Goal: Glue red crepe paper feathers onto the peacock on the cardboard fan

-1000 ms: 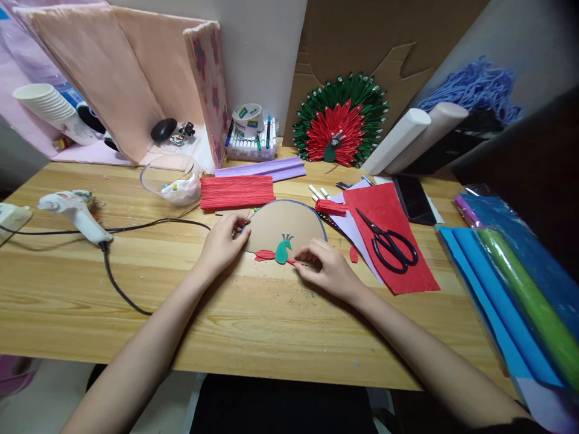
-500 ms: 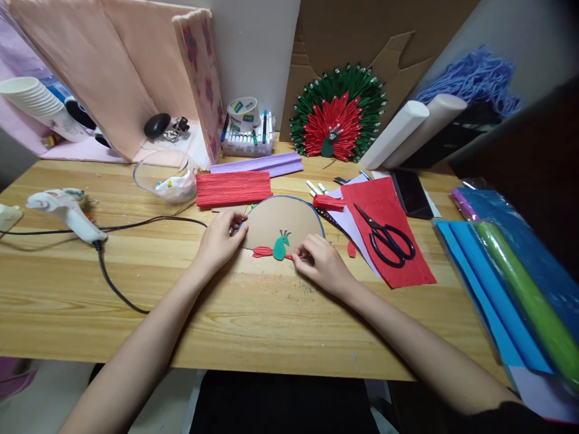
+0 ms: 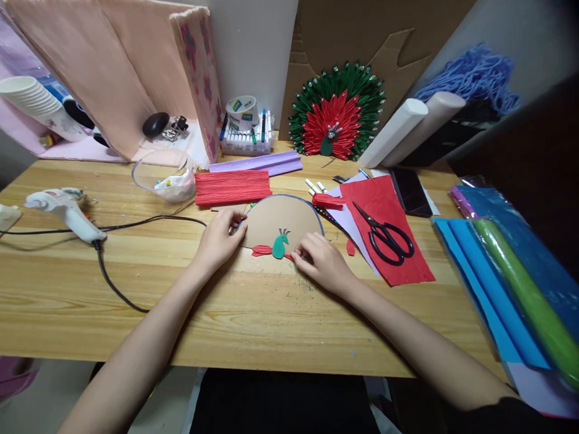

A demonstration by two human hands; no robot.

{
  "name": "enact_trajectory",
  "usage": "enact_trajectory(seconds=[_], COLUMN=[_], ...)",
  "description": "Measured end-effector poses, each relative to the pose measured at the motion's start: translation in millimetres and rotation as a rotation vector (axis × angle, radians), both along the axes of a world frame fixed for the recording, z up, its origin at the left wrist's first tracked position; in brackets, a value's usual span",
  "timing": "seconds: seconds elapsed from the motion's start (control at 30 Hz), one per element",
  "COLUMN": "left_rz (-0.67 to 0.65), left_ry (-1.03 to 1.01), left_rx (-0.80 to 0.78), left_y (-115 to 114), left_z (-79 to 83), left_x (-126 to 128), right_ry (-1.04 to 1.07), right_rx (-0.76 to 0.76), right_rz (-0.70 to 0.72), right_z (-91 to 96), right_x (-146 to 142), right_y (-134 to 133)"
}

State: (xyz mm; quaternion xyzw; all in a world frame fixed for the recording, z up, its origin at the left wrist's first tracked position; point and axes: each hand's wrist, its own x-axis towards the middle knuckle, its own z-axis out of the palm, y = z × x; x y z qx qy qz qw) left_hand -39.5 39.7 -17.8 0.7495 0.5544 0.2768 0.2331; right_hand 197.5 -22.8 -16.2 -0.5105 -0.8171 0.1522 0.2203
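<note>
A cardboard semicircle (image 3: pixel 280 214) with a blue-marked edge lies flat on the table in front of me. At its lower edge sits a small green peacock cut-out (image 3: pixel 279 246) with a little crown. Red paper petals (image 3: pixel 261 250) stick out to the left of the bird. My left hand (image 3: pixel 224 236) is curled at the semicircle's left edge, thumb and fingers gripping it. On the bird's right side, my right hand (image 3: pixel 315 256) pinches a red paper petal (image 3: pixel 288 257), most of it hidden by the fingers.
Black-handled scissors (image 3: pixel 386 235) lie on red paper (image 3: pixel 416 265) to the right. A hot glue gun (image 3: pixel 67 211) and its cord are on the left. Behind are folded red crepe paper (image 3: pixel 233 187), a clear bowl (image 3: pixel 163 175) and a finished red-and-green peacock (image 3: pixel 337 114).
</note>
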Motion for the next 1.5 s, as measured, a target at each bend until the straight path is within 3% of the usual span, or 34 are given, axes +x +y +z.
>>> enact_trajectory(seconds=[0.67, 0.93, 1.23, 1.5], left_rz=[0.010, 0.006, 0.008, 0.011], left_ry=[0.000, -0.012, -0.001, -0.011], left_rx=[-0.002, -0.011, -0.015, -0.019], left_y=[-1, 0, 1, -1], left_z=[1.3, -0.4, 0.8, 2.5], left_x=[2, 1, 0, 0], right_ry=[0.025, 0.040, 0.058, 0.082], right_rx=[0.018, -0.017, -0.166, -0.135], right_rz=[-0.019, -0.023, -0.065, -0.046], right_z=[-2.3, -1.2, 5.8, 2.7], right_x=[-6, -6, 11, 3], right_y=[0, 0, 7, 3])
